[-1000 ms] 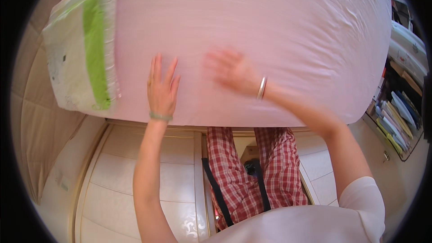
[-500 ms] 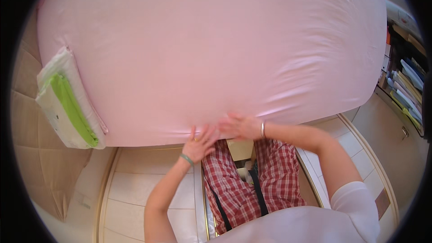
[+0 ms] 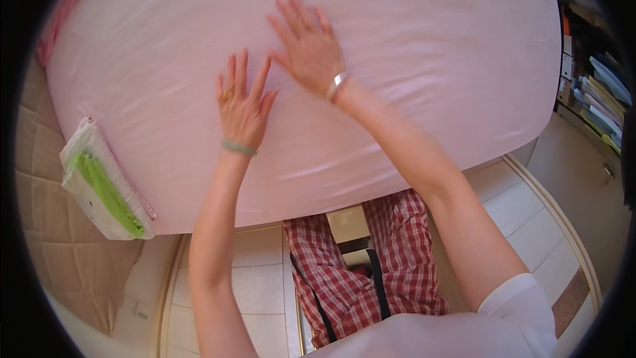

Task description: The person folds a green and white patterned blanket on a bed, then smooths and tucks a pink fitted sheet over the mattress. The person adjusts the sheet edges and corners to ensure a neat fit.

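Note:
A pink fitted sheet (image 3: 424,33) covers the bed, with soft wrinkles running across its right and near parts. My left hand (image 3: 244,106) rests flat on the sheet, fingers spread, a ring on one finger and a green bangle at the wrist. To its right and farther up lies my right hand (image 3: 309,50), palm down with fingers apart, slightly blurred, a silver bangle on the wrist. Neither hand holds anything. Folded bedding (image 3: 106,185), white with a bright green layer, sits on the bed's near left corner.
A beige quilted cover (image 3: 73,245) hangs at the left. Deeper pink fabric (image 3: 66,10) shows at the far left edge. On the right stand shelves with folders and papers (image 3: 599,96) above a cabinet door (image 3: 589,159). Pale tiled floor (image 3: 258,292) lies below the bed.
Both hands have moved from the bed's near edge up onto the middle of the sheet, arms stretched forward. The view has shifted a little. The folded bedding stays on its corner.

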`<action>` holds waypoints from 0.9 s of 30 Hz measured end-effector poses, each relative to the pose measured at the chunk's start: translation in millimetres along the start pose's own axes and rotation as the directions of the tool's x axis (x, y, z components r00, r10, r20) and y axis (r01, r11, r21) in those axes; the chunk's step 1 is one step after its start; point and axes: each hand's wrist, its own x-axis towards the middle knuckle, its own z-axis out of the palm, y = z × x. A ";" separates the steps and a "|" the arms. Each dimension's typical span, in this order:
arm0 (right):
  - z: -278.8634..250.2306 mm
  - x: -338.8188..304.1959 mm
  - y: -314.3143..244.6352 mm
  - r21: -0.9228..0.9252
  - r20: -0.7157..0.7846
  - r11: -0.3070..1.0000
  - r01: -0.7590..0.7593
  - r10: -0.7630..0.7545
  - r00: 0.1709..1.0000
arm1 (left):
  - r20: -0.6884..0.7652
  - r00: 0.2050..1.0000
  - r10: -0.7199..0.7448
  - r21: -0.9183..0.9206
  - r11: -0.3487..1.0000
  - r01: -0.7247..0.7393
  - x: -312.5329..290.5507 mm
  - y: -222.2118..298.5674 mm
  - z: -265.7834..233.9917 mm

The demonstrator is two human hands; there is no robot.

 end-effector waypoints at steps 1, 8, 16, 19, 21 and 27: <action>3.5 8.7 13.5 -0.061 0.004 0.998 0.026 -0.026 1.000 | 0.024 1.000 -0.009 -0.019 1.000 0.010 16.8 9.3 12.1; -54.4 -136.4 132.3 -0.228 0.056 0.923 -0.310 0.330 0.942 | 0.307 0.916 0.259 -0.153 0.963 -0.221 -78.0 135.3 90.0; -154.9 -443.5 225.4 -0.413 -0.129 0.313 -0.855 0.909 0.396 | 0.572 0.538 0.620 -0.358 0.778 -0.516 -192.1 207.6 95.3; -169.0 -446.9 232.4 -0.297 -0.155 -0.054 -0.953 0.988 -0.008 | 0.666 0.375 0.645 -0.484 0.756 -0.441 -225.8 212.5 83.5; -161.8 -421.5 233.5 -0.288 -0.194 0.345 -0.893 0.892 0.407 | 0.584 0.485 0.651 -0.555 0.756 -0.347 -232.9 205.7 70.4; -98.5 -192.1 107.8 0.173 -0.099 0.916 -0.361 0.381 0.919 | 0.075 0.988 0.134 -0.244 0.963 -0.112 -107.8 127.8 37.0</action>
